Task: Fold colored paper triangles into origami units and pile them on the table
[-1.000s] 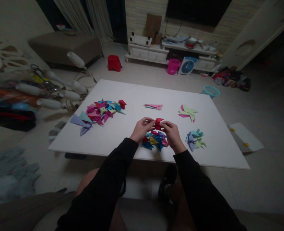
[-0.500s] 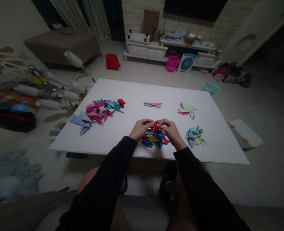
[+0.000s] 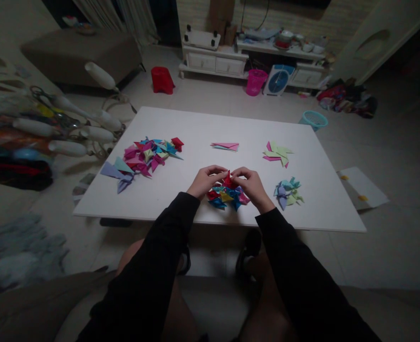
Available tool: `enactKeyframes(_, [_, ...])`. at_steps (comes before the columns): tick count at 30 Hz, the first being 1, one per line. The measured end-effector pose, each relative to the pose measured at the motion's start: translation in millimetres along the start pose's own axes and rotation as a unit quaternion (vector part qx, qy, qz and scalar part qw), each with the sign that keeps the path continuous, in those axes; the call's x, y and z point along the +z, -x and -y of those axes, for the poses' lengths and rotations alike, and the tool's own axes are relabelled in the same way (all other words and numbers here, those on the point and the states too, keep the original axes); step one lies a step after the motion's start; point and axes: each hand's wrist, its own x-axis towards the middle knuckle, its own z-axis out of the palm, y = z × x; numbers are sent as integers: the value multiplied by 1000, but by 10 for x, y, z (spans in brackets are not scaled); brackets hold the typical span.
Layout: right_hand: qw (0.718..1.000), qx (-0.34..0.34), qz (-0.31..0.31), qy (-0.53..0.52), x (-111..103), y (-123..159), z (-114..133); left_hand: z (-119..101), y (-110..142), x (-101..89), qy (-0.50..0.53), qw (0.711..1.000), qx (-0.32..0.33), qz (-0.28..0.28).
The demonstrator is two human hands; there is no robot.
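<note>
A red folded-paper piece (image 3: 228, 180) is pinched between both hands near the table's front edge. My left hand (image 3: 207, 182) is closed on its left side, and my right hand (image 3: 250, 185) is closed on its right side. Fingertips cover part of the piece, so its exact shape cannot be made out. Directly below lies a small cluster of folded papers (image 3: 226, 196) in blue, yellow, red and pink. Off to the right is a pile of pale blue, lilac and green folded papers (image 3: 289, 194).
A large heap of colourful folded papers (image 3: 146, 157) covers the left part of the white table (image 3: 181, 204). Flat pink strips (image 3: 224, 146) lie at the back middle, green and magenta ones (image 3: 277, 153) at the back right. A lamp with white shades (image 3: 98, 134) stands beyond the left edge.
The view has tipped slightly downward, so the table sits higher in the picture. Both hands keep hold of the red paper, which now points more upright between the fingertips.
</note>
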Motion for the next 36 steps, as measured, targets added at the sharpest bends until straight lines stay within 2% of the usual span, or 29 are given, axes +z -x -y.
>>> enactKeyframes(6, [999,-25,6,39,14,-6,6,36,-23,-12,-48,999,24,-8])
enactKeyframes(12, [1000,10,-6,-13,16,-26,-25,42,-54,-48,0,999,15,-50])
enactKeyframes(18, [999,10,-13,-50,21,-14,-2,23,-50,-59,10,998,17,-65])
enactKeyframes(25, [998,-1,11,-57,25,7,62,21,-51,-70,6,998,30,-62])
enactKeyframes(31, [998,9,-23,-56,29,-10,49,13,-60,-71,10,996,35,-84])
enactKeyframes(36, [998,-26,-29,-46,27,-28,7,28,-64,-66,-23,996,51,-70])
